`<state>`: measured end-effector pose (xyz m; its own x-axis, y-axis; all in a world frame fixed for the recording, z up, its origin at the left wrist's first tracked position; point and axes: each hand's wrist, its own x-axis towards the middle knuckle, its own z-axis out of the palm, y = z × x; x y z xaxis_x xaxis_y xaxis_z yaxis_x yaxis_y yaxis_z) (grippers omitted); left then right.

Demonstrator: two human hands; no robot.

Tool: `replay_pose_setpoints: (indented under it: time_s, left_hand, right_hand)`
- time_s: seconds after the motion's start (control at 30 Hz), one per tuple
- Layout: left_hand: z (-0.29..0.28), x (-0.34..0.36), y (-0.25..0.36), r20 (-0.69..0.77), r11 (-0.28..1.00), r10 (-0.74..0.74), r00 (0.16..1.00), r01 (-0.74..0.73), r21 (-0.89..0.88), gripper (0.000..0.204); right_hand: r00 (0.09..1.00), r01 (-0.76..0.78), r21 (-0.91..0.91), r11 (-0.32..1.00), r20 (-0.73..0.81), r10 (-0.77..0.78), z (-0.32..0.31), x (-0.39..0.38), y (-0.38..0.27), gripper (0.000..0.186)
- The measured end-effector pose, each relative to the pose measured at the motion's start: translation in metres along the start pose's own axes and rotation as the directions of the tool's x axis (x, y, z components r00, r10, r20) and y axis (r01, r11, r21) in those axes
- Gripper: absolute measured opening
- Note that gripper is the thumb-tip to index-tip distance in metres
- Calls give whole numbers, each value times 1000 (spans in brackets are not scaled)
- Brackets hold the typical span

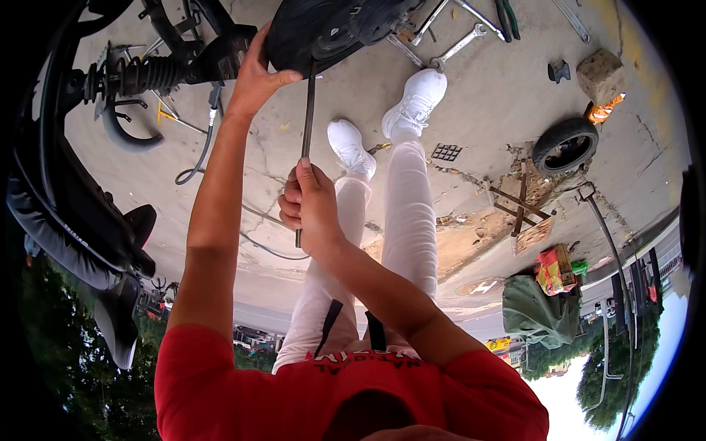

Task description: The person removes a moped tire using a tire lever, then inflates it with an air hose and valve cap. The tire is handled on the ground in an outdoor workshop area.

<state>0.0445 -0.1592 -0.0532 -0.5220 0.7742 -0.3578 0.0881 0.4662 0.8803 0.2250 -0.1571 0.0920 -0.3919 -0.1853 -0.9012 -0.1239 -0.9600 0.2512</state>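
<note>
My left hand (259, 78) grips the side of a black wheel (334, 26) at the top, its thumb stretched toward a long dark metal bar (308, 121). The bar runs down from the tyre's edge, and my right hand (309, 202) is closed around its lower part. Left of the wheel is a black spring shock absorber (147, 73) on the vehicle's frame.
Wrenches (457, 48), pliers (510, 22), a stone block (599, 77), a loose tyre (544, 153) and a wooden piece (523, 198) lie on the concrete. A hose (193, 165) runs at left; black bodywork (81, 213) fills the left edge. A green tarp (533, 312) is at lower right.
</note>
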Motion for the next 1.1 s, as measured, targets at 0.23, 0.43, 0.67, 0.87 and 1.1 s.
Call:
replay_pose_setpoints:
  time_s: [0.23,0.43,0.67,0.87,1.1]
  left_hand:
    - [15,-11,-28,-79,987,32,996,-19,157,101]
    - [44,0,-35,-183,975,73,980,-32,218,78]
    - [22,-7,-27,-232,973,32,972,22,229,69]
    - [28,-10,-31,-222,978,-5,975,51,203,70]
    - [25,-6,-30,-226,969,9,974,47,243,72]
  right_hand:
    - [996,-86,-85,993,21,88,-8,-16,-24,36]
    - [993,-93,292,952,103,66,64,13,1,35]
    - [969,-247,-109,963,-33,245,-21,-48,-45,30]
    - [998,27,-679,734,-22,-58,-86,-77,-87,26]
    - [835,375,-905,200,235,-498,-114,56,-169,45]
